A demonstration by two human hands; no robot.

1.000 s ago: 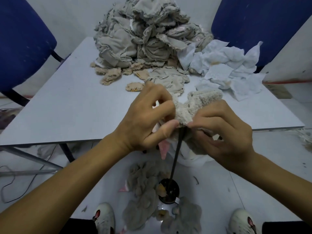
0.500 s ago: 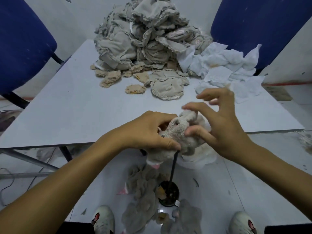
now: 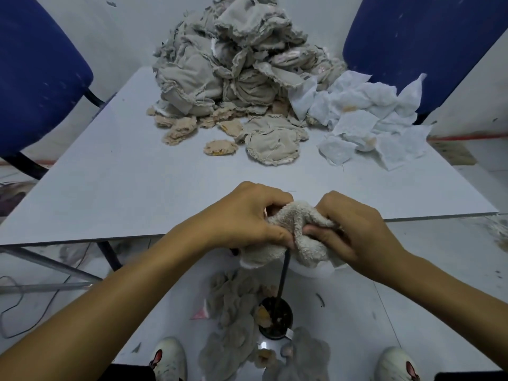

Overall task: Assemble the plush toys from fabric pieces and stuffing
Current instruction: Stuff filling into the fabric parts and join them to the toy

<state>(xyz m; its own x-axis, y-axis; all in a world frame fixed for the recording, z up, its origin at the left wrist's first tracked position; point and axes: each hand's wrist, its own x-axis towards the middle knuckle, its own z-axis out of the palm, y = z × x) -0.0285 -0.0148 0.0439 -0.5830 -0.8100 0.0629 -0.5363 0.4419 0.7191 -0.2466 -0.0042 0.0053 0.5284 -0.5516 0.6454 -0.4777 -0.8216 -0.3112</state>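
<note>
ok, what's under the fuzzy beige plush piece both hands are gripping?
A thin black rod runs down from under the fuzzy beige plush piece into a round black base on the floor. Its top end is covered.

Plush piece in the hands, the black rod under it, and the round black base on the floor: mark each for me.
plush piece (image 3: pixel 298 220), head view, fuzzy top between the hands
black rod (image 3: pixel 283 276), head view, mid-shaft below the fabric
round black base (image 3: pixel 286 324), head view, right side of its rim
</note>
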